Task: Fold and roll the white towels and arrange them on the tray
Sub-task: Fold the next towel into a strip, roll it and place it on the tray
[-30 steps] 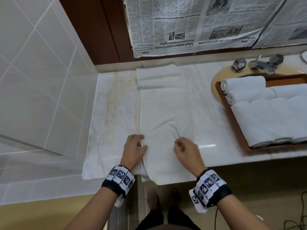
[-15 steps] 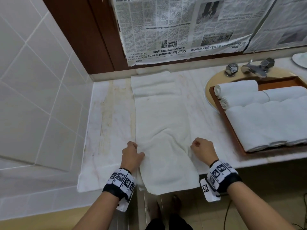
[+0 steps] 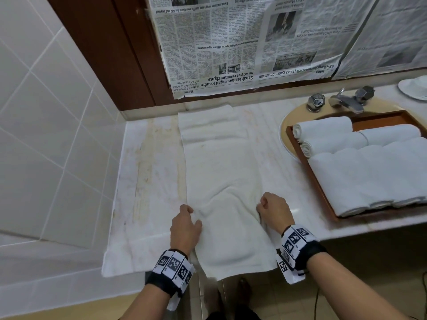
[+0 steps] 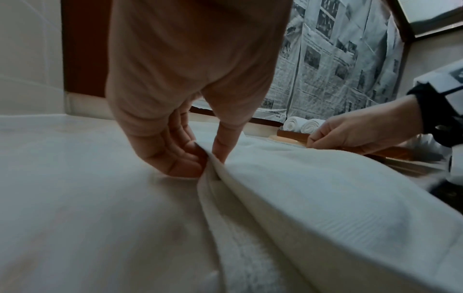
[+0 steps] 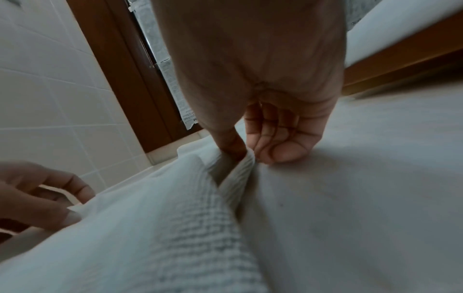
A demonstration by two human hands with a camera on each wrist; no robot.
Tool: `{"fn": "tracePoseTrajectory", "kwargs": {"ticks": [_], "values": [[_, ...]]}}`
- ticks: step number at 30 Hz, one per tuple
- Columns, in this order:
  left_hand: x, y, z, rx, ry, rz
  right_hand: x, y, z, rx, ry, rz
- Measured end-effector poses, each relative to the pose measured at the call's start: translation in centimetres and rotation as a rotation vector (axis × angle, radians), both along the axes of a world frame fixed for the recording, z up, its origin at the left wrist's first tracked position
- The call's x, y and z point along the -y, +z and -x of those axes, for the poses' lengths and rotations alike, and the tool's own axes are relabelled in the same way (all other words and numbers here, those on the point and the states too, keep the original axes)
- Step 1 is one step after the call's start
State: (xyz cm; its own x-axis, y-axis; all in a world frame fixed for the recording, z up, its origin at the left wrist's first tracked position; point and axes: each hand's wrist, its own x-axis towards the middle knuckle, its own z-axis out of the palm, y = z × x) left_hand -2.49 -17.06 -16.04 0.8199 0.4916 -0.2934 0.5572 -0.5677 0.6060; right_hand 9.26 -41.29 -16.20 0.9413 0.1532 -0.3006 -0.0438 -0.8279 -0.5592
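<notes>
A long white towel [image 3: 219,172] lies folded lengthwise on the marble counter, its near end hanging over the front edge. My left hand [image 3: 187,225] pinches the towel's left edge [image 4: 213,164] between thumb and fingers. My right hand [image 3: 273,210] pinches the right edge [image 5: 240,160] the same way. The cloth between the two hands is slightly rumpled. To the right, a brown wooden tray [image 3: 312,172] holds several rolled white towels [image 3: 360,162].
The tray sits over a sink with a chrome tap [image 3: 344,101] behind it. Newspaper sheets [image 3: 254,42] cover the wall above the counter. A tiled wall [image 3: 46,135] bounds the left side. A white dish [image 3: 413,87] stands at the far right.
My right hand has moved outward from the towel's middle to its right edge and taken hold there. The left hand stays at the left edge. The head view has shifted down slightly.
</notes>
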Motion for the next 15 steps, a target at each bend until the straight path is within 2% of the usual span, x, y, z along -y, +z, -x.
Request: {"fn": "tracePoseTrajectory", "kwargs": {"ticks": [4, 9, 11, 13, 15], "values": [[-0.1, 0.3, 0.0, 0.003, 0.029, 0.055, 0.9, 0.2, -0.2, 0.033, -0.083, -0.104], [-0.7, 0.5, 0.0, -0.020, -0.008, 0.113, 2.2, -0.2, -0.7, -0.003, -0.122, 0.021], [-1.1, 0.5, 0.2, -0.038, -0.055, 0.130, 2.3, -0.2, -0.8, 0.022, -0.092, -0.004], [-1.4, 0.1, 0.1, -0.013, -0.079, 0.082, 1.7, 0.0, -0.7, 0.154, -0.009, -0.018], [-1.4, -0.3, -0.8, 0.039, -0.076, -0.049, -0.1, 0.0, -0.7, 0.341, 0.115, -0.033]]}}
